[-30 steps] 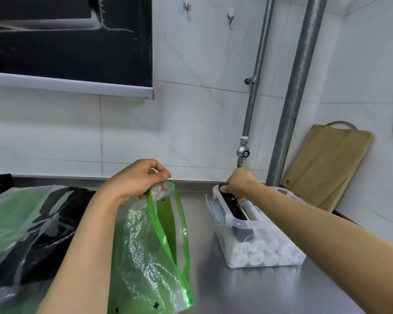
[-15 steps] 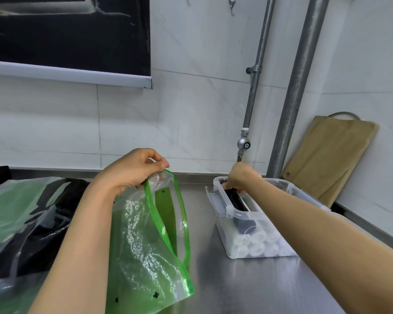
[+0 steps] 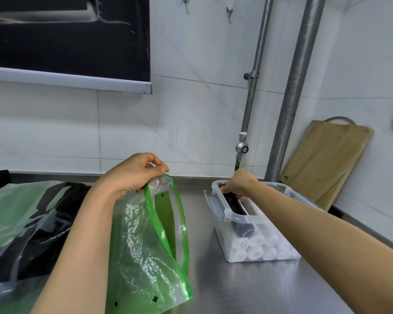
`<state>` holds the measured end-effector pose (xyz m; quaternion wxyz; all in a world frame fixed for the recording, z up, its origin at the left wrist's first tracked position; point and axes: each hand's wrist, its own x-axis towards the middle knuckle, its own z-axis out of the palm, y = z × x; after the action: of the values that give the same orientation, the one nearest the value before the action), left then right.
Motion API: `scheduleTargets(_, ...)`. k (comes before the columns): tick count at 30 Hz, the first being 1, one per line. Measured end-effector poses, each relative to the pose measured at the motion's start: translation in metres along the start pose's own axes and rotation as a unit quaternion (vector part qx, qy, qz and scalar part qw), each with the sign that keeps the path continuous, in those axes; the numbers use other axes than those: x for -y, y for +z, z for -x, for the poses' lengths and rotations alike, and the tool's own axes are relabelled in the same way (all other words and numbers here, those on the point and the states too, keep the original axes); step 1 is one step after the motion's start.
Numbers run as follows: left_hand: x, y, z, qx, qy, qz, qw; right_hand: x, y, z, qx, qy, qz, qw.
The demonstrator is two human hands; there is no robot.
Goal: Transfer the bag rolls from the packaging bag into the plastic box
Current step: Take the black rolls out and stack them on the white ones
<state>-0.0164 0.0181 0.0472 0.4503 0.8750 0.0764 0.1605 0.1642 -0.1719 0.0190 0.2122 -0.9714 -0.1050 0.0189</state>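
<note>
Bag (image 3: 145, 241) sat mid-bench (image 3: 247, 291), box (image 3: 259, 241) to its right near the back edge; rolls (image 3: 254, 251) in box, board (image 3: 325, 162) behind.

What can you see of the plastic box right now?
The plastic box is a clear, rectangular tub with a thick rim, standing upright on the steel counter near the back wall, lid off. White bag rolls lie stacked inside, ends showing through the near wall. A black roll lies on top, its near end lower, with the right hand on its far end. A latch flap hangs open at its left end.
</note>
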Motion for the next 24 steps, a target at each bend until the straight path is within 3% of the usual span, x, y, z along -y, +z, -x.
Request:
scheduleTargets(5, 0.002, 0.0, -0.002, 0.003, -0.003, 0.008, 1.0, 0.003, -0.015, 0.005, 0.004, 0.004, -0.018, 1.0)
scheduleTargets(12, 0.003, 0.001, -0.004, -0.004, 0.0, 0.014, 1.0, 0.026, -0.031, 0.014, -0.02, -0.058, -0.066, 0.996)
scheduleTargets(24, 0.002, -0.002, -0.002, -0.038, 0.021, 0.04, 0.998, 0.072, 0.0, 0.058, 0.062, -0.138, -0.14, 0.979)
